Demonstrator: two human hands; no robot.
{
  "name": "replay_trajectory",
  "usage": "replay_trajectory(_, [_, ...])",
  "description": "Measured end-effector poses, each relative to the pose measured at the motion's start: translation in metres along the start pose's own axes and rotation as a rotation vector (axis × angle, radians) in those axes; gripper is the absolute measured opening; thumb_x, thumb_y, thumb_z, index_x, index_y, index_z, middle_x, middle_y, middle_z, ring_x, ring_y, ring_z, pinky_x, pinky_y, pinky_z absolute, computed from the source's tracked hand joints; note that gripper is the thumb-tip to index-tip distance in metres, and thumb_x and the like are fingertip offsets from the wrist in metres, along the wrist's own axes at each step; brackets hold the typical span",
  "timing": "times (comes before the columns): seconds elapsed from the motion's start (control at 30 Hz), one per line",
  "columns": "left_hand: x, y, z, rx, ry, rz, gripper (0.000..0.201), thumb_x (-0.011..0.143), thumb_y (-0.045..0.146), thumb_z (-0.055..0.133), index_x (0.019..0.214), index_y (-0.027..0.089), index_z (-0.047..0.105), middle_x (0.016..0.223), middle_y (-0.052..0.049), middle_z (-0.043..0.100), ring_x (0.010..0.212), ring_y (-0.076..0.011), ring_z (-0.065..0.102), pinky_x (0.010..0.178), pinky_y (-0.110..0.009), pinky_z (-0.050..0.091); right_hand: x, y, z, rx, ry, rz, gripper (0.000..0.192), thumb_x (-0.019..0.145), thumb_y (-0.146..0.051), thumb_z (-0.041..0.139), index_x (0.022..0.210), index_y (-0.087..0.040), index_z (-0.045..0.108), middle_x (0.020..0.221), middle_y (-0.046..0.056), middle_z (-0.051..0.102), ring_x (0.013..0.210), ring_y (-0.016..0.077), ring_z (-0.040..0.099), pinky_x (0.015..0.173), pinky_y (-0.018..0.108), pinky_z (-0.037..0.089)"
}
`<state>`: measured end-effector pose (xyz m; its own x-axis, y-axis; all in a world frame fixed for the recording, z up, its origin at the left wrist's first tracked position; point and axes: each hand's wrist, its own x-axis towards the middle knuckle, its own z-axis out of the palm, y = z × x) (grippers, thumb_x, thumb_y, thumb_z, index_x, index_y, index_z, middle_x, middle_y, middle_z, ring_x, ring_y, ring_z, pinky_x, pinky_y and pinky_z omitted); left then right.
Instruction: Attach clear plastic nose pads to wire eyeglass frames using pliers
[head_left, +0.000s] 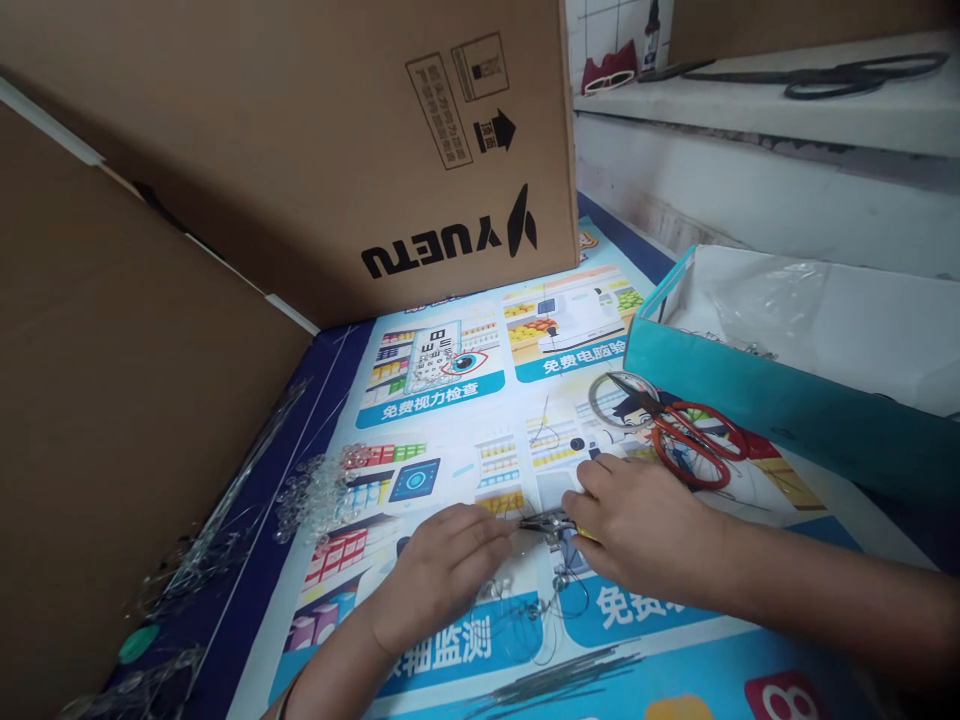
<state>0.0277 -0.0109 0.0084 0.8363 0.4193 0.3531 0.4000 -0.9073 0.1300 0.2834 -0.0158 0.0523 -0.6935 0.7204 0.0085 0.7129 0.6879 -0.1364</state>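
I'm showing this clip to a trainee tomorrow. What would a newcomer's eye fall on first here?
First the two hands meeting at the centre of the colourful printed poster: the left hand and the right hand pinch a small dark metal tool over thin wire pieces. Next, the red-handled scissors lying just beyond the right hand, beside a teal box. Behind looms a large cardboard box.

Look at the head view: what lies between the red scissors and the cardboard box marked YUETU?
Only the printed poster shows between the red scissors and the box; the head view shows nothing standing on that stretch.
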Motion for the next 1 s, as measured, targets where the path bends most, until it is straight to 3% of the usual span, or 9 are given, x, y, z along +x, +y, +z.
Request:
replay_trajectory(0.2, [0.002, -0.007, 0.002, -0.243, 0.07, -0.193, 0.024, 0.087, 0.01, 0.043, 0.107, 0.018, 0.052, 0.09, -0.007, 0.065, 0.083, -0.0169, 0.059, 0.072, -0.032, 0.049, -0.002, 0.007, -0.009, -0.001, -0.025, 0.057, 0.025, 0.083, -0.036, 0.043, 0.09, -0.019, 0.06, 0.089, 0.009, 0.054, 0.082, 0.0233, 0.047, 0.066, 0.034, 0.035])
replay_trajectory(0.57, [0.018, -0.006, 0.002, -0.306, 0.011, -0.511, 0.016, 0.09, 0.018, 0.041, 0.096, 0.019, 0.055, 0.087, -0.003, 0.063, 0.081, -0.0137, 0.06, 0.071, -0.024, 0.046, -0.001, 0.009, -0.008, 0.008, -0.042, 0.049, 0.024, 0.083, -0.035, 0.044, 0.09, -0.019, 0.06, 0.089, 0.009, 0.054, 0.083, 0.0228, 0.047, 0.069, 0.035, 0.035])
replay_trajectory(0.87, [0.043, -0.003, -0.02, -0.18, -0.207, -0.515, 0.015, 0.089, 0.018, 0.041, 0.088, 0.021, 0.056, 0.082, 0.0, 0.064, 0.076, -0.0156, 0.058, 0.065, -0.025, 0.042, -0.004, 0.011, -0.012, 0.018, -0.04, 0.073, 0.024, 0.083, -0.036, 0.045, 0.089, -0.019, 0.061, 0.089, 0.009, 0.053, 0.083, 0.022, 0.047, 0.07, 0.034, 0.034])
replay_trajectory(1.0, [0.046, 0.0, -0.026, -0.119, -0.223, -0.508, 0.016, 0.089, 0.018, 0.041, 0.085, 0.02, 0.057, 0.078, -0.001, 0.063, 0.073, -0.016, 0.058, 0.065, -0.026, 0.041, -0.01, 0.009, -0.018, 0.049, -0.052, 0.103, 0.023, 0.083, -0.036, 0.045, 0.092, -0.021, 0.061, 0.088, 0.007, 0.053, 0.082, 0.0219, 0.048, 0.07, 0.034, 0.033])
